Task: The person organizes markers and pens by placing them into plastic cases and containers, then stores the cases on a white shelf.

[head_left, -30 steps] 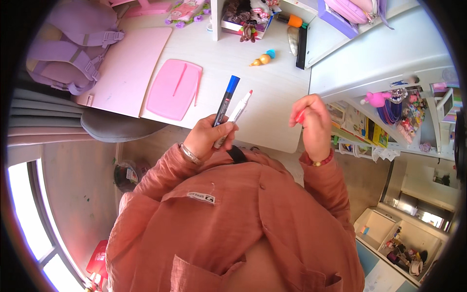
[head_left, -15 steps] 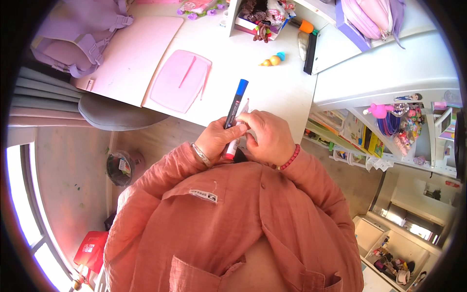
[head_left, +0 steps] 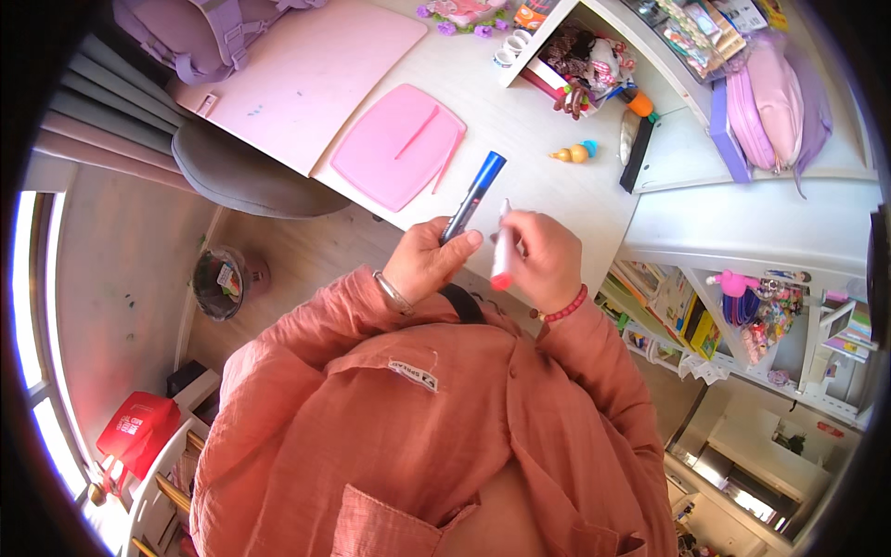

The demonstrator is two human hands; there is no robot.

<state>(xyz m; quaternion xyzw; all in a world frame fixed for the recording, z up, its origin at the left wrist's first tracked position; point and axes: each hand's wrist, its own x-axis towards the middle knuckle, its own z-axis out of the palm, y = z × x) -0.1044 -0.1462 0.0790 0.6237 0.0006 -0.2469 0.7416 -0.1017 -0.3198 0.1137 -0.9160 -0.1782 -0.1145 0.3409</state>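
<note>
My left hand (head_left: 422,265) is closed around a dark marker (head_left: 474,197) with a blue cap, which points up and away from me. To its right, my right hand (head_left: 549,260) grips a white marker (head_left: 504,249) whose red end faces me. A gap separates the two markers. Both hands are in front of my chest, by the near edge of the white desk (head_left: 557,200). Beyond them on the desk lies a pink tray-like board (head_left: 376,153), with a thin pink stick across it.
A larger pink board (head_left: 288,84) and a lilac bag (head_left: 209,37) are at the far left. A gold-and-blue toy (head_left: 574,151) lies near a cubby of small items. Shelves with books (head_left: 677,302) stand at right. A grey chair (head_left: 246,181) and a bin (head_left: 218,283) are at left.
My hands, close together before, are now apart. The right one has moved right with the red-ended marker, away from the blue-capped one. The whole view has shifted and turned slightly.
</note>
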